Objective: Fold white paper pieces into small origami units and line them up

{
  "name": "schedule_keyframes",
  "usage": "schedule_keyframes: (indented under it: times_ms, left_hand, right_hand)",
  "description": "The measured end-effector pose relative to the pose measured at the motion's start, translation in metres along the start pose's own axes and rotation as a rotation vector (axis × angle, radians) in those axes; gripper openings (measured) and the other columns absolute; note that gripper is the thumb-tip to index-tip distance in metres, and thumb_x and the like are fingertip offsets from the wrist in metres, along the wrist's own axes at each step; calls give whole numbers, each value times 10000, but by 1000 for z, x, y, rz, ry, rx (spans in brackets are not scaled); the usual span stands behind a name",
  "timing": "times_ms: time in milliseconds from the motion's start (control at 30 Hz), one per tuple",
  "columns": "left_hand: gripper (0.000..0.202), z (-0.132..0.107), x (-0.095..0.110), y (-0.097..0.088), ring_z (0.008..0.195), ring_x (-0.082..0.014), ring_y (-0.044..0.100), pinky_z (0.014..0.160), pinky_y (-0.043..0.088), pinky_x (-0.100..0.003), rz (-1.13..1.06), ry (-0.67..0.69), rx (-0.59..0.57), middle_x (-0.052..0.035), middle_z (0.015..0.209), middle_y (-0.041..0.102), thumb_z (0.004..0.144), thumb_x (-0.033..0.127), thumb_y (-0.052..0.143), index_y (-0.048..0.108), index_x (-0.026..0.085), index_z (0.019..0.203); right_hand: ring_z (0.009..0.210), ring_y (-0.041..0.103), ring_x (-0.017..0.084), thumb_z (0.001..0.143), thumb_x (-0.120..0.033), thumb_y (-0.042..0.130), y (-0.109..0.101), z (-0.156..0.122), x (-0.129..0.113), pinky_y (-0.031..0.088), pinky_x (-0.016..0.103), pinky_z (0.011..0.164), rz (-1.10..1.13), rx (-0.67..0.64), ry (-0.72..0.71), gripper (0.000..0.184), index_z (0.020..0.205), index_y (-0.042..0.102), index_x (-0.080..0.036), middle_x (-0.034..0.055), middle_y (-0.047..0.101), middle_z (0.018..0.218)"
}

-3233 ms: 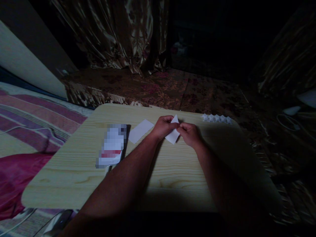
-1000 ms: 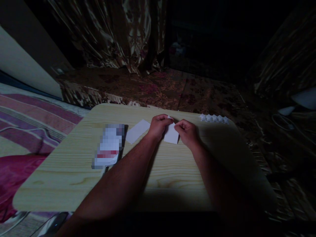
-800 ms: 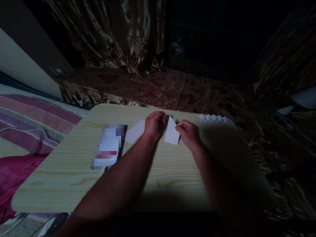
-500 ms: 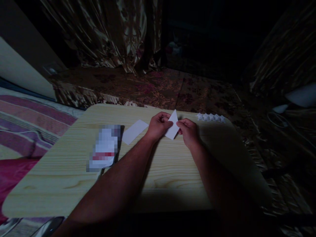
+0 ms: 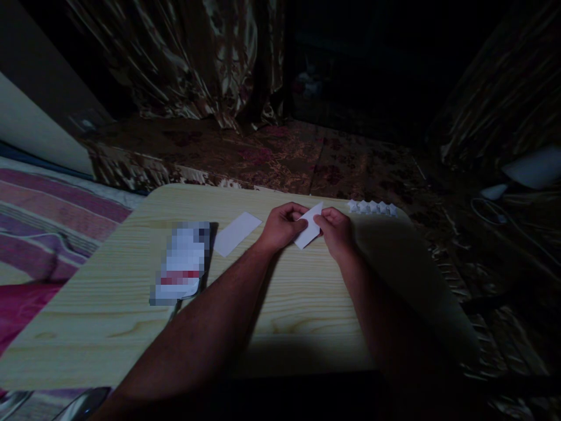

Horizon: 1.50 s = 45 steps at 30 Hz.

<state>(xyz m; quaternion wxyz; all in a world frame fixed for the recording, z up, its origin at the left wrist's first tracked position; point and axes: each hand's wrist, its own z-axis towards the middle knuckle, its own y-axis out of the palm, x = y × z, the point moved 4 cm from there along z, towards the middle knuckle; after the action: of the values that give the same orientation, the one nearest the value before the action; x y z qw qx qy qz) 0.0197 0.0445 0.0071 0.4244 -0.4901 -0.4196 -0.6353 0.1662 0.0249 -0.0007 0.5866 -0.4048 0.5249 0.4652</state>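
Observation:
A folded piece of white paper (image 5: 309, 229), pointed at its top, is pinched between my two hands above the table. My left hand (image 5: 284, 226) grips its left side, with the thumb lying on the front face. On the right edge, the thumb and fingers of my right hand (image 5: 336, 229) are closed on the same paper. A flat white paper sheet (image 5: 238, 233) lies on the table to the left of my left hand. Several small white folded paper stars (image 5: 372, 207) stand in a row beyond my right hand.
The light wooden table (image 5: 302, 316) has rounded corners. A blurred-out phone-like object (image 5: 183, 263) lies on its left part. A striped bedspread (image 5: 39, 216) is at the left, patterned curtains (image 5: 228, 58) hang behind, and a white lamp-like object (image 5: 532, 169) is at the right.
The folded paper has turned, its tip leaning further right and its visible face looking narrower. Both hands keep hold of it. The view has shifted slightly.

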Motion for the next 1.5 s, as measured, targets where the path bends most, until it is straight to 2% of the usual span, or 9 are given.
schedule_keyframes:
  times_ms: [333, 533, 700, 967, 1100, 1200, 1333, 1500]
  left_hand:
    - [202, 1, -3, -3, 470, -84, 479, 471, 354, -208, -20, -16, 52, 13, 588, 593, 637, 217, 692, 698, 148, 827]
    - [161, 3, -5, -5, 447, -74, 449, 457, 326, -202, -119, -42, 83, 31, 541, 560, 595, 178, 687, 691, 154, 754]
    - [134, 3, -2, -5, 468, -85, 480, 467, 343, -212, -153, -33, 76, 20, 566, 588, 605, 169, 669, 689, 154, 737]
    - [119, 2, 1, -4, 482, -93, 511, 472, 363, -215, -172, -60, 44, 1, 608, 629, 601, 183, 692, 682, 147, 714]
    - [172, 0, 3, -2, 497, -109, 550, 475, 389, -219, -160, -51, -17, -11, 639, 646, 658, 259, 708, 666, 145, 780]
    - [229, 0, 2, -1, 519, -119, 573, 479, 408, -223, -154, -44, -39, -36, 687, 670, 642, 271, 744, 660, 134, 805]
    - [294, 0, -2, -3, 530, -130, 584, 492, 435, -238, -143, -71, 8, -55, 705, 683, 626, 292, 764, 670, 127, 851]
    - [340, 0, -3, -7, 546, -131, 589, 499, 441, -234, -82, -78, 126, -49, 709, 690, 629, 337, 764, 689, 133, 891]
  right_hand:
    - [483, 530, 97, 713, -327, 627, 3, -4, -5, 410, 205, 430, -16, -74, -28, 156, 746, 556, -191, -25, 637, 616]
    - [500, 537, 101, 720, -319, 618, 5, -7, -9, 438, 210, 422, 5, -127, -38, 192, 869, 615, -198, -23, 650, 671]
    - [488, 524, 98, 717, -303, 618, 5, -7, -7, 445, 220, 421, 69, -143, -44, 184, 853, 667, -189, -16, 636, 660]
    - [495, 536, 106, 659, -262, 635, 3, -4, 0, 454, 231, 433, 135, -152, 24, 152, 794, 665, -198, -19, 626, 652]
    - [497, 549, 117, 674, -270, 609, 4, -5, 2, 451, 234, 433, 98, -156, 6, 150, 788, 668, -192, -14, 624, 631]
    - [491, 549, 114, 682, -289, 612, 5, -6, 0, 452, 233, 435, 96, -159, -10, 160, 800, 656, -189, -9, 635, 650]
    - [497, 552, 116, 711, -330, 604, 4, -6, -4, 450, 223, 430, 127, -143, 19, 232, 916, 582, -224, -30, 624, 657]
    - [542, 572, 120, 740, -430, 615, 3, -6, -5, 472, 225, 461, 99, -123, 30, 244, 782, 560, -196, -15, 608, 650]
